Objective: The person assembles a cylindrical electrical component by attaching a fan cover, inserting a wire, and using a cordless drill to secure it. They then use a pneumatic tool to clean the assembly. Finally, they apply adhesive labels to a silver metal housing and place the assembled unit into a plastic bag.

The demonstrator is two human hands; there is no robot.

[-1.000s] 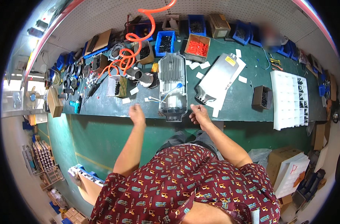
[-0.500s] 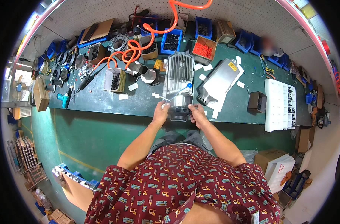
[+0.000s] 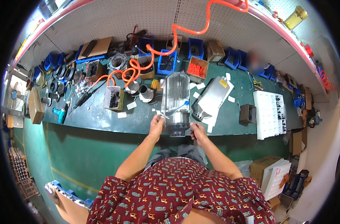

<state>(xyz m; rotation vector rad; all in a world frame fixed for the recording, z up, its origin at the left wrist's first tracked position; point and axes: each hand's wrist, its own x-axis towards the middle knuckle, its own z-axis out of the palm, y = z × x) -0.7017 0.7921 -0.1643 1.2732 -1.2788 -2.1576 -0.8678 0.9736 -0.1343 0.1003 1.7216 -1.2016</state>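
Note:
In front of me on the bench lies a finned metal housing (image 3: 178,86) with a black round end piece (image 3: 178,130) at its near end. A thin cable with a blue connector (image 3: 186,103) crosses its top. My left hand (image 3: 156,125) is closed at the housing's near left side, its fingertips beside a small white piece (image 3: 161,114); what they grip is too small to make out. At the near right side, my right hand (image 3: 198,133) has its fingers curled next to the black end piece. Whether those fingers hold anything is hidden.
A second, smooth metal housing (image 3: 213,96) lies to the right among white paper slips. Behind stand a box of red parts (image 3: 196,70) and a blue bin (image 3: 167,62). An orange coiled hose (image 3: 153,51) hangs over the bench. A teal power drill (image 3: 60,114) and a white tray (image 3: 266,115) lie farther out.
The whole view has shifted, so the bench sits lower in it. My right hand has come slightly away from the housing's side toward me. My left hand stays by the near left corner.

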